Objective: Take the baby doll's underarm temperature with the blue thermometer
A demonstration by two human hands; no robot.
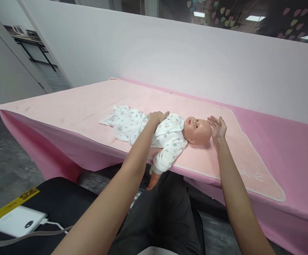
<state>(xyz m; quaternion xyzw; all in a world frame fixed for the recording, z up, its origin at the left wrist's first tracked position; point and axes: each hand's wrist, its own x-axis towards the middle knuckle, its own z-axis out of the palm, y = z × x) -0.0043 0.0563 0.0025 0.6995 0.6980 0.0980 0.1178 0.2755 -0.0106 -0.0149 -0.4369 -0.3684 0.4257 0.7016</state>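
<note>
A baby doll [196,130] in a white printed sleepsuit [132,124] lies on its back on a light pink blanket [90,102], head to the right. My left hand [157,117] rests palm down on the doll's belly, fingers together. Just right of the doll's bald head, my right hand [217,128] is raised with fingers apart and holds nothing; it is close to the head, contact unclear. One doll arm [161,163] hangs over the table's near edge.
The blanket covers a long table draped in darker pink cloth [289,148] against a white wall. At lower left, a white power bank [18,220] with a cable and a yellow tape strip lies on a black surface. My dark trousers [161,216] fill the bottom centre.
</note>
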